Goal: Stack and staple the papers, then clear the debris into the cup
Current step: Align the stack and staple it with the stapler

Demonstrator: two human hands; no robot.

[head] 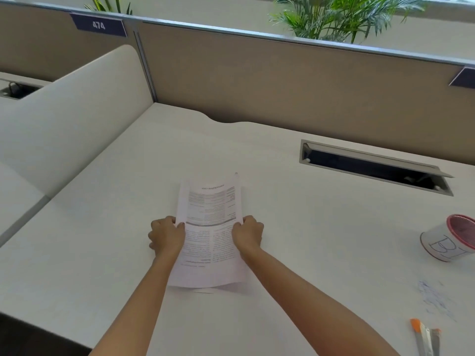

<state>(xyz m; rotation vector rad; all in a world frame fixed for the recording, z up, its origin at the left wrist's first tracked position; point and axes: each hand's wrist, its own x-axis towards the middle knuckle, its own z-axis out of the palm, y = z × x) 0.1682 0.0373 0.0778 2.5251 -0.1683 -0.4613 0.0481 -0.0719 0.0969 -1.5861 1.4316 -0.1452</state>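
Note:
A stack of printed papers (pixel 209 235) is held at the middle of the white desk (pixel 102 253), its text upside down to me. My left hand (pixel 167 236) grips the stack's left edge and my right hand (pixel 248 233) grips its right edge, so the sheets bow upward between them. The stack's near end rests on the desk. A white cup (pixel 448 240) with a red rim and black lettering lies tilted at the far right. An orange and grey stapler (pixel 425 339) pokes in at the bottom right corner.
A cable slot (pixel 372 167) with an open flap is cut into the desk at the back right. Brown partition walls (pixel 282 80) close the back, and a cream divider (pixel 72 119) stands on the left. Blue scribble marks (pixel 434 298) stain the desk near the stapler.

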